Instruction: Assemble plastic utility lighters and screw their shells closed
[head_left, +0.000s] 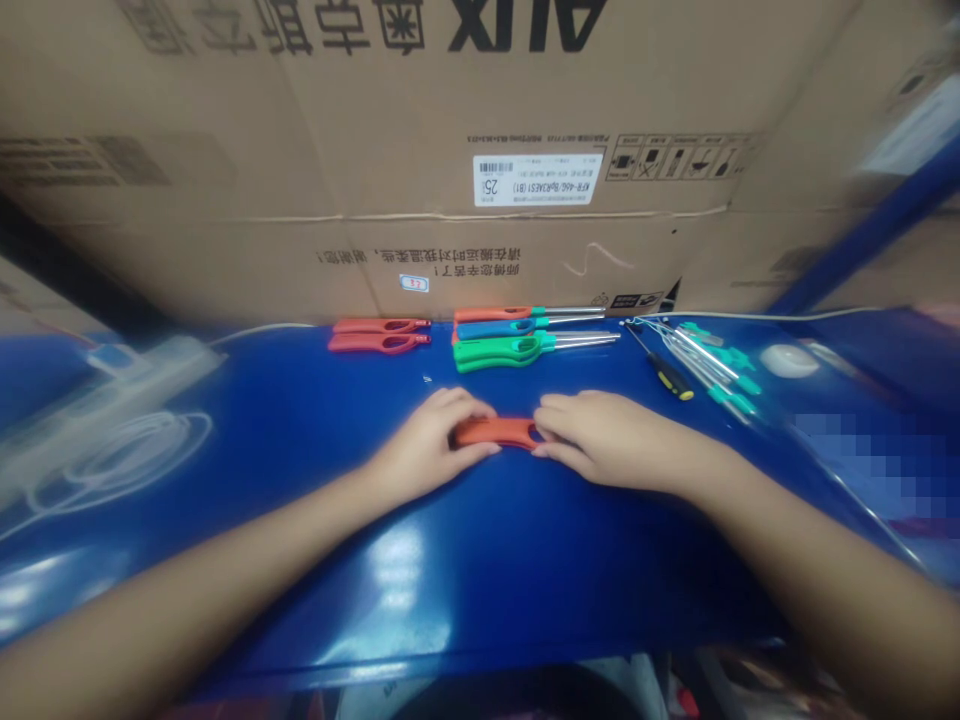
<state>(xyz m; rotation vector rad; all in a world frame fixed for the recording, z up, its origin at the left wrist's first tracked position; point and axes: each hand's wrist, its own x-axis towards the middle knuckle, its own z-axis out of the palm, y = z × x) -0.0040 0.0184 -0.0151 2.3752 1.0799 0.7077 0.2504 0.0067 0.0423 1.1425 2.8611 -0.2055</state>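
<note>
An orange-red plastic lighter handle (499, 432) lies on the blue table (465, 560) between my hands. My left hand (431, 440) is closed around its left end, fingers curled over the top. My right hand (600, 435) pinches its right end with fingers pressed together. Most of the handle's ends are hidden by my fingers.
Behind lie two red handle shells (379, 335), assembled long lighters in orange, blue and green (517, 335), a yellow-black screwdriver (664, 372), and several metal tubes with teal tips (712, 370). A white power strip with cable (112, 400) sits left. Large cardboard boxes (480, 150) wall the back.
</note>
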